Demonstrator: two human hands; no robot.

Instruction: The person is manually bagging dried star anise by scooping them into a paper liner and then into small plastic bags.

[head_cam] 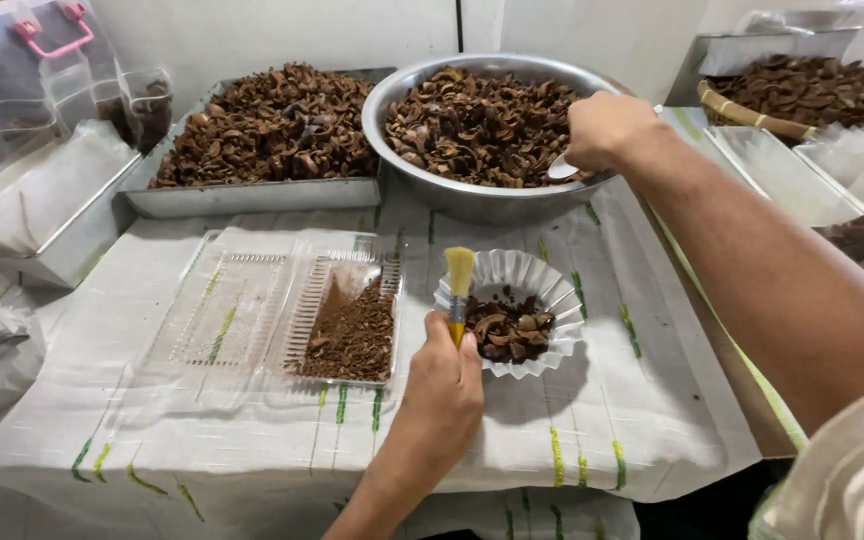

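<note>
Gripping a small brush (459, 290) by its handle, the left hand (444, 385) is closed around it, bristles up, just beside the near rim of a white fluted paper cup (542, 285). The brush is light and stiff in the handle, soft in the bristles; the handle is the place to hold it. The cup looks thin and easily crushed, so I judge it wants lifting from under its base, not by the pleated wall. Inside lie brown dried husk pieces (507, 328), light, brittle and loose.

The right hand (602, 128), farther off and to the right, is curled around what looks like a white spoon (562, 168) at the edge of a steel bowl (422, 75) heaped with the same husks; how tight the fingers sit I cannot tell.

Left of the brush lies an open clear clamshell box (242, 300), one half holding brown crumbs (352, 335). Beyond it sits a metal tray (252, 197) of husks.

Counted: one brush, one paper cup, one bowl, one spoon, one clamshell, one full tray beside the bowl. More containers stand at both edges, partly cut off.
</note>
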